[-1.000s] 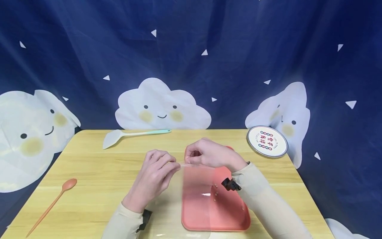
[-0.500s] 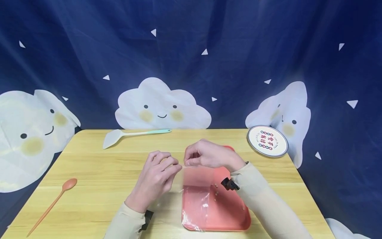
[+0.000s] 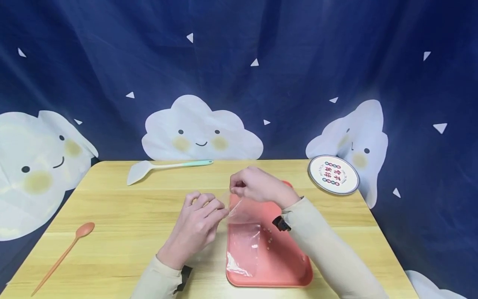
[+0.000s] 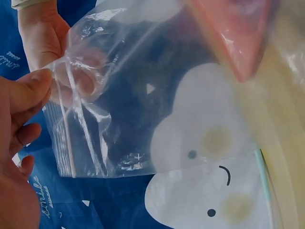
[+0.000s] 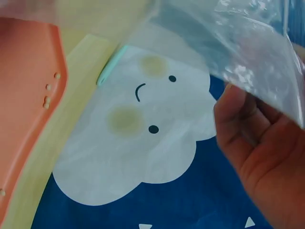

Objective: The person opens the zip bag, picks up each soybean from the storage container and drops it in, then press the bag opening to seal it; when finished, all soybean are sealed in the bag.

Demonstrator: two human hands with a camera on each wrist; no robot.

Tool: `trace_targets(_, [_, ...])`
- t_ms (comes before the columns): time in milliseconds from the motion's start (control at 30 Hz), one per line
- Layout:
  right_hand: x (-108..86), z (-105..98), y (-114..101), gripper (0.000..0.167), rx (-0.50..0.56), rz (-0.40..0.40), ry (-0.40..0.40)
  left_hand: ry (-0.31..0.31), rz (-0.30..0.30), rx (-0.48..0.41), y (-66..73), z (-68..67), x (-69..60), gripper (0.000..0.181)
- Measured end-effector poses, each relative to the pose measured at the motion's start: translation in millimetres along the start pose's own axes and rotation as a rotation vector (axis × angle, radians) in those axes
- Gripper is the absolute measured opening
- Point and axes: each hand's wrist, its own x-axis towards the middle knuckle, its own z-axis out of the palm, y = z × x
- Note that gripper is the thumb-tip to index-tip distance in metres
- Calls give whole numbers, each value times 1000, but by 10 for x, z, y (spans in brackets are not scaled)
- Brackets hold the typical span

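While the left hand pinches the zip end of a clear bag between thumb and fingers, the right hand, fingers curled, grips it too; I see the bag low centre in the head view, overlapping a pink tray dotted with pale pellets.

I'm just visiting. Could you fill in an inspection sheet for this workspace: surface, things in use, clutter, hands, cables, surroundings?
Surface: wood-grain table.
Job's things: clear plastic bag, held up by the hands; red tray with a few small beige pieces in it.
Clutter: orange spoon on the left; white-and-turquoise spatula at the back; round printed plate at the back right.
Grippers: human hands; left hand and right hand both pinch the bag.
Cables: nothing seen.
Surroundings: dark blue curtain printed with white clouds and triangles.
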Motion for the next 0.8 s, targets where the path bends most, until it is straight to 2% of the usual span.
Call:
trace_targets(233, [36, -48, -4, 19, -75, 93, 15, -39, 51, -7, 76, -76, 15, 24])
trace_targets(367, [58, -70, 10, 18, -73, 120, 16, -49, 67, -3, 167, -137, 47, 27])
trace_targets(600, [79, -108, 23, 18, -61, 198, 32, -46, 86, -18, 316, -255, 110, 32])
trace_targets(800, [108, -107, 40, 11, -106, 254, 76, -31, 113, -38, 366, -284, 147, 31])
